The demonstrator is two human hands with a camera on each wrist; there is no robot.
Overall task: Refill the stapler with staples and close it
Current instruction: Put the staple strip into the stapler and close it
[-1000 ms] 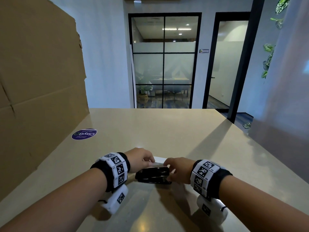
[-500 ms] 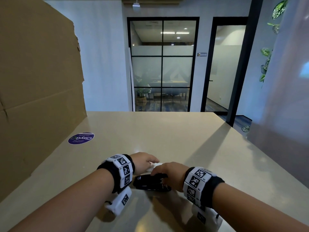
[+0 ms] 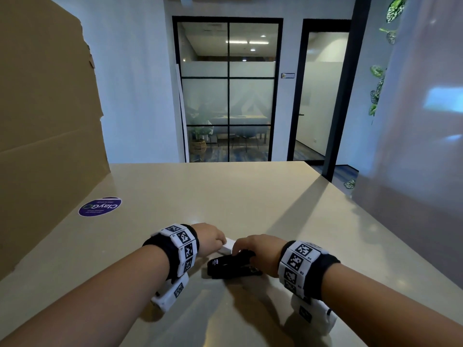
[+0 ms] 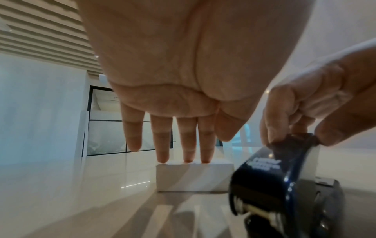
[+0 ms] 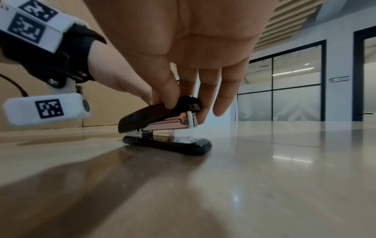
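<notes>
A black stapler (image 3: 231, 267) (image 5: 162, 127) (image 4: 284, 185) stands on the beige table (image 3: 250, 196), its base flat. My right hand (image 3: 260, 254) (image 5: 179, 99) pinches the front end of its black top between thumb and fingers, and the top sits slightly raised over the metal staple channel. Just behind the stapler lies a small white staple box (image 3: 227, 246) (image 4: 194, 175). My left hand (image 3: 213, 240) (image 4: 183, 145) has straight fingers, and three fingertips (image 4: 188, 158) rest on the box's top edge. No loose staples show.
A tall cardboard sheet (image 3: 47, 126) stands along the table's left side. A round purple sticker (image 3: 99, 206) lies on the table near it. The right table edge (image 3: 375, 221) runs beside a pale wall. Glass doors (image 3: 228, 91) lie beyond the far edge.
My right hand has shifted left onto the stapler's front end and now pinches its top. The left hand has stayed on the white box. The head view has tilted slightly.
</notes>
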